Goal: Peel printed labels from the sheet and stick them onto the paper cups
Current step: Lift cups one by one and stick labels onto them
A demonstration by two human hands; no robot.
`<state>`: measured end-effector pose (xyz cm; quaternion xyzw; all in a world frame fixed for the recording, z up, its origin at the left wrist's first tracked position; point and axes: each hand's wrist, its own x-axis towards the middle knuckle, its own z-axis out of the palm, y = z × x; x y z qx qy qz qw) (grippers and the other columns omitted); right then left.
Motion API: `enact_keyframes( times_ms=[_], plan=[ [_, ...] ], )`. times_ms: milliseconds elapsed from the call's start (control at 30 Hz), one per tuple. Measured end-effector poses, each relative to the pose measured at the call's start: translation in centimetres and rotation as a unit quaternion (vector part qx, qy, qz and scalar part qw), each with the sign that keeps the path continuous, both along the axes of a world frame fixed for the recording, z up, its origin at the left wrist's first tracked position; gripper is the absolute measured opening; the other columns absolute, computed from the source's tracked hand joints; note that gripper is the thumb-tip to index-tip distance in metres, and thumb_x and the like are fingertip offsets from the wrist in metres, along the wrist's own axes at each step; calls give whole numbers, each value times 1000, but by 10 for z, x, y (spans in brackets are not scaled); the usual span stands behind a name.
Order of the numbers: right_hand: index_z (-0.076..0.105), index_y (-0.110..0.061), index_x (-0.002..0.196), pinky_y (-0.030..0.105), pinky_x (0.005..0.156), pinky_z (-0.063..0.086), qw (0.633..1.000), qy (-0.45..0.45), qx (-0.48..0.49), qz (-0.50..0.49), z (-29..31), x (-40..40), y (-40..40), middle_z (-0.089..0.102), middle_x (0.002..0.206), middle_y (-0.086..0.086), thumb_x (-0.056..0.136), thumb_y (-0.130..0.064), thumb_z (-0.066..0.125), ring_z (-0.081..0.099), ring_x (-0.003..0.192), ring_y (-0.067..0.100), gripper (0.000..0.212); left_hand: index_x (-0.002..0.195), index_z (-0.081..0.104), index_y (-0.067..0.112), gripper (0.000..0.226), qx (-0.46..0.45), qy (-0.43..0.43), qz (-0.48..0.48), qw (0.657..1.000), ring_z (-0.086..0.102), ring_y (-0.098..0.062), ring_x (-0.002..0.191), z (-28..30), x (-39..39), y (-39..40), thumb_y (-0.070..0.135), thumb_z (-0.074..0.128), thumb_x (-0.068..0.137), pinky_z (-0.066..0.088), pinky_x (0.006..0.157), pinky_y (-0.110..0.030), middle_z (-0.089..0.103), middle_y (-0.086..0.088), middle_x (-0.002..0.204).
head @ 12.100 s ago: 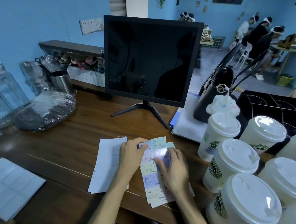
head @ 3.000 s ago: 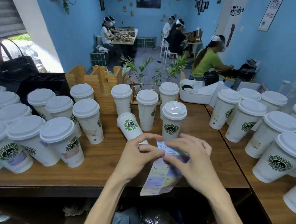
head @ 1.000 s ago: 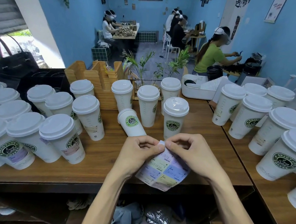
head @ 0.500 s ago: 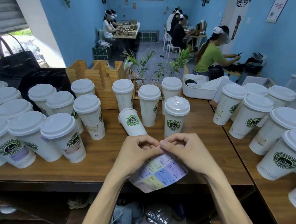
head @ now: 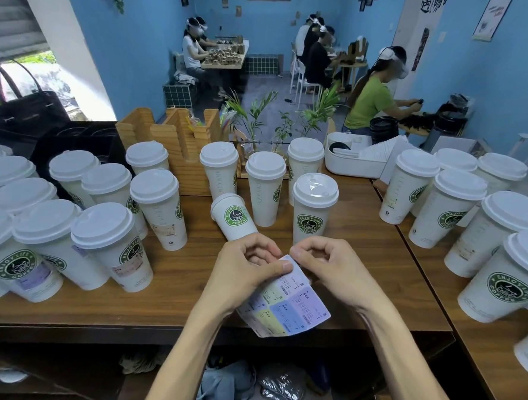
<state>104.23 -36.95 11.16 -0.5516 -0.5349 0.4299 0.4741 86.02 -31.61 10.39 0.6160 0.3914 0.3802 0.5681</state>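
- While the cups (head: 108, 249) at far left stand in a tight lidded cluster, several already carry pastel labels low on their sides, so the task looks partly done.
- Left hand (head: 246, 271) is curled round the sheet (head: 284, 300), its thumb pressed flat on the sheet's upper end and its fingers tucked behind.
- One unlidded cup (head: 235, 220) stands upside down just beyond the left hand, logo facing the person.
- The sheet hangs in the air over the counter (head: 189, 288) edge, between the two hands, touching no cup. Its long axis runs on a slant: upper end at the fingertips, lower end toward the person and a little to the right. Printed face up; blocks of yellow, blue and lilac labels show.
- Right hand (head: 329, 265) is curled tight, thumb and forefinger nipping at the sheet's top corner. Whether a label edge has lifted I cannot tell.
- My reading: the step is starting a peel. Next calls for freeing one label cleanly, then pressing it on a bare cup; the lidded cup (head: 313, 212) just past the right hand seems nearest.
- More lidded cups (head: 505, 270) crowd the right side.
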Motion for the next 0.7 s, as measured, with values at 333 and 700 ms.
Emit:
enact_keyframes(
  times_ms=[333, 700],
  plan=[
    [68, -17, 84, 15, 63, 42, 998, -62, -4, -12, -3, -4, 6, 66, 66, -15, 104, -22, 61, 55, 61, -3, 22, 73, 73, 23, 21, 69, 60, 72, 993, 63, -10, 68, -5, 3, 0, 21, 94, 72, 51, 67, -26, 73, 2, 75],
    [63, -25, 78, 14, 57, 37, 979, -156, 5, -130, -13, -12, 12, 55, 54, -28, 102, -28, 61, 49, 56, -4, 25, 74, 71, 25, 24, 85, 96, 142, 982, 56, -5, 57, -3, 13, -8, 25, 95, 68, 51, 67, -22, 68, 7, 63]
  ],
)
